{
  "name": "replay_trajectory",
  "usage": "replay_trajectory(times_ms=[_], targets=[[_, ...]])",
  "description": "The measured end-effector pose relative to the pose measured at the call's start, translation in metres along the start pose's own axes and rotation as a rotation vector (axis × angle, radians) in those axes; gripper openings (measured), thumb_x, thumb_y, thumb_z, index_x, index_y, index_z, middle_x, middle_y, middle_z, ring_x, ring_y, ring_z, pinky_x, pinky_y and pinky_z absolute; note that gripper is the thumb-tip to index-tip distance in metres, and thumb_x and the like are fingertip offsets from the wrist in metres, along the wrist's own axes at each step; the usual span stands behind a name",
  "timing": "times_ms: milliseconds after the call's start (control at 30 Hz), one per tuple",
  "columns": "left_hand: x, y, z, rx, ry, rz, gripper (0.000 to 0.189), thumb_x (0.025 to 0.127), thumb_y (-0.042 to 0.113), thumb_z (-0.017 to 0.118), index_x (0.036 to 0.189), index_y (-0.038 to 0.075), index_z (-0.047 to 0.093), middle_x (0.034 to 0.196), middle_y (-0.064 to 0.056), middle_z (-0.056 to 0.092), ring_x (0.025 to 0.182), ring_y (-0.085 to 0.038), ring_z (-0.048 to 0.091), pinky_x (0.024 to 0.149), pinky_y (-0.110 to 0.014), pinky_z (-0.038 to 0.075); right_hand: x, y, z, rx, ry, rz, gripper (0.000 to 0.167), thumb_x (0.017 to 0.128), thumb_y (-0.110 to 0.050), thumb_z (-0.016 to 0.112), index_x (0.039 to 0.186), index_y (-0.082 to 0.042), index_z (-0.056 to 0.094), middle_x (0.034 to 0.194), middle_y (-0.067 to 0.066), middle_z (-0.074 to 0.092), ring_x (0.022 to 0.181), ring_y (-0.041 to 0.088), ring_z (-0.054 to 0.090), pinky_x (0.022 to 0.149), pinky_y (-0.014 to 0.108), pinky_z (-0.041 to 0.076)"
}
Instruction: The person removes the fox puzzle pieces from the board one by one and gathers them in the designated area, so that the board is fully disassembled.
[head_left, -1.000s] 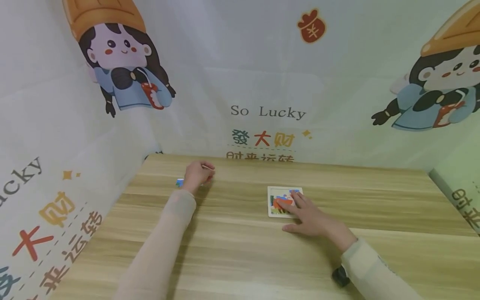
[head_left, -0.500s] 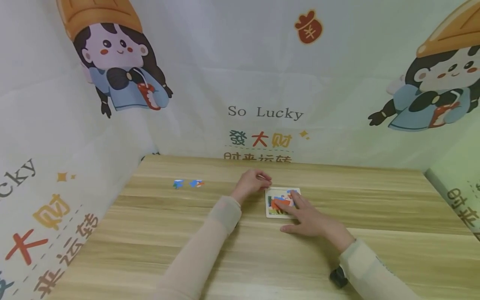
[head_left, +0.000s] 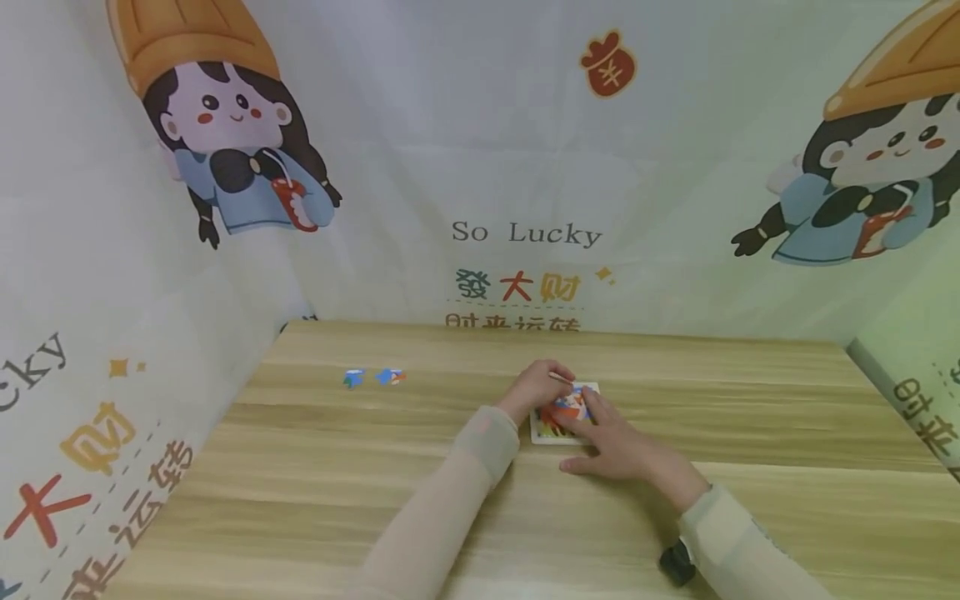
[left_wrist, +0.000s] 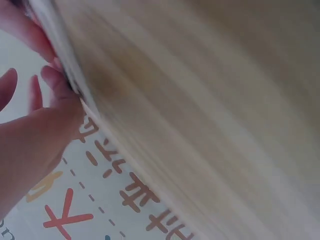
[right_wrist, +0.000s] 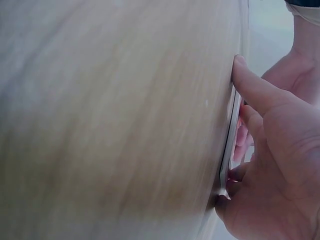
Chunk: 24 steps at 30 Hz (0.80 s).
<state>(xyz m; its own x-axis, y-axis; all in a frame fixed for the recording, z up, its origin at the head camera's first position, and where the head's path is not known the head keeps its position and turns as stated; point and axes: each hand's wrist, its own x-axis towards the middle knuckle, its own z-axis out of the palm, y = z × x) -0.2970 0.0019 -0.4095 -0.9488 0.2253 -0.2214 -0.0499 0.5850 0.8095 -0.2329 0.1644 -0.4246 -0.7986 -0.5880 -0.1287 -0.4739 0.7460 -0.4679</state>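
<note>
A square jigsaw puzzle board [head_left: 542, 437] with a pale rim and a colourful picture lies on the table. My right hand [head_left: 618, 442] rests on its right side with the fingers spread, and covers part of the picture. At the board's upper left edge, my left hand [head_left: 536, 390] is bent over and pinches a small pale-edged puzzle piece [head_left: 561, 379], mostly hidden by the fingers. Two loose puzzle pieces, a blue and green one [head_left: 354, 378] and a blue and orange one [head_left: 390, 377], lie at the far left. Both wrist views show the hands low against the tabletop.
The wood-grain table [head_left: 300, 500] ends at a printed cloth backdrop [head_left: 420, 167] behind and at the left. A small black object [head_left: 677, 563] sits beside the right sleeve [head_left: 738, 533].
From beside the loose pieces, my left hand has moved right to the board's upper left with a piece in its fingers. My right hand has stayed on the board.
</note>
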Motion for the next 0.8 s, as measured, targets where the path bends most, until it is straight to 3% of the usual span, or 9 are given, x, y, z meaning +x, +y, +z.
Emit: replay_trajectory(times_ms=[167, 233, 300, 400, 533, 667, 800], targets=[[0.002, 0.007, 0.008, -0.105, -0.056, -0.043, 0.031, 0.095, 0.014, 0.064, 0.123, 0.004, 0.067, 0.12, -0.012, 0.069, 0.101, -0.019, 0.063, 0.09, -0.027, 0.051, -0.005, 0.001, 0.002, 0.014, -0.011, -0.005, 0.074, 0.094, -0.047, 0.064, 0.155, -0.018, 0.035, 0.16, 0.038, -0.003, 0.148, 0.058, 0.002, 0.11, 0.077, 0.024], [0.003, 0.012, 0.011, -0.112, -0.065, -0.037, 0.029, 0.094, 0.013, 0.064, 0.121, 0.002, 0.068, 0.115, -0.013, 0.071, 0.1, -0.02, 0.065, 0.086, -0.025, 0.052, -0.004, 0.002, 0.001, 0.021, 0.003, -0.019, 0.074, 0.094, -0.046, 0.065, 0.154, -0.015, 0.037, 0.16, 0.038, -0.003, 0.148, 0.058, 0.002, 0.111, 0.076, 0.023], [0.004, 0.016, 0.014, -0.074, -0.054, -0.03, 0.025, 0.094, 0.011, 0.063, 0.117, 0.002, 0.069, 0.114, -0.013, 0.07, 0.097, -0.02, 0.064, 0.08, -0.024, 0.053, -0.003, 0.003, 0.001, 0.032, 0.017, -0.023, 0.074, 0.093, -0.045, 0.067, 0.153, -0.013, 0.038, 0.16, 0.038, -0.004, 0.148, 0.057, 0.001, 0.111, 0.076, 0.023], [0.004, 0.018, 0.014, 0.094, 0.002, -0.04, 0.019, 0.095, 0.008, 0.06, 0.11, 0.005, 0.071, 0.113, -0.011, 0.069, 0.091, -0.018, 0.059, 0.074, -0.023, 0.05, -0.001, 0.003, 0.001, 0.043, 0.023, -0.007, 0.074, 0.092, -0.045, 0.068, 0.152, -0.012, 0.04, 0.159, 0.04, -0.004, 0.149, 0.056, 0.0, 0.112, 0.074, 0.024], [0.001, 0.016, 0.011, 0.225, 0.032, -0.07, 0.021, 0.092, 0.001, 0.059, 0.108, 0.006, 0.072, 0.117, -0.01, 0.07, 0.093, -0.02, 0.061, 0.078, -0.025, 0.052, -0.001, 0.002, 0.001, 0.021, 0.013, 0.042, 0.075, 0.091, -0.048, 0.067, 0.152, -0.014, 0.041, 0.157, 0.042, -0.004, 0.149, 0.056, -0.001, 0.111, 0.075, 0.026], [-0.004, 0.014, 0.008, 0.249, 0.025, -0.06, 0.029, 0.089, -0.002, 0.057, 0.111, 0.007, 0.073, 0.122, -0.01, 0.069, 0.101, -0.022, 0.062, 0.088, -0.029, 0.053, -0.001, 0.0, 0.001, -0.001, 0.008, 0.076, 0.075, 0.091, -0.051, 0.066, 0.153, -0.016, 0.04, 0.158, 0.042, -0.003, 0.148, 0.056, 0.0, 0.109, 0.075, 0.028], [-0.005, 0.009, 0.007, 0.217, 0.0, -0.044, 0.028, 0.092, 0.002, 0.059, 0.116, 0.008, 0.073, 0.126, -0.01, 0.069, 0.111, -0.024, 0.062, 0.098, -0.032, 0.051, -0.001, 0.0, 0.001, -0.002, 0.006, 0.087, 0.075, 0.091, -0.051, 0.066, 0.153, -0.017, 0.04, 0.158, 0.041, -0.002, 0.149, 0.055, 0.0, 0.11, 0.075, 0.026]])
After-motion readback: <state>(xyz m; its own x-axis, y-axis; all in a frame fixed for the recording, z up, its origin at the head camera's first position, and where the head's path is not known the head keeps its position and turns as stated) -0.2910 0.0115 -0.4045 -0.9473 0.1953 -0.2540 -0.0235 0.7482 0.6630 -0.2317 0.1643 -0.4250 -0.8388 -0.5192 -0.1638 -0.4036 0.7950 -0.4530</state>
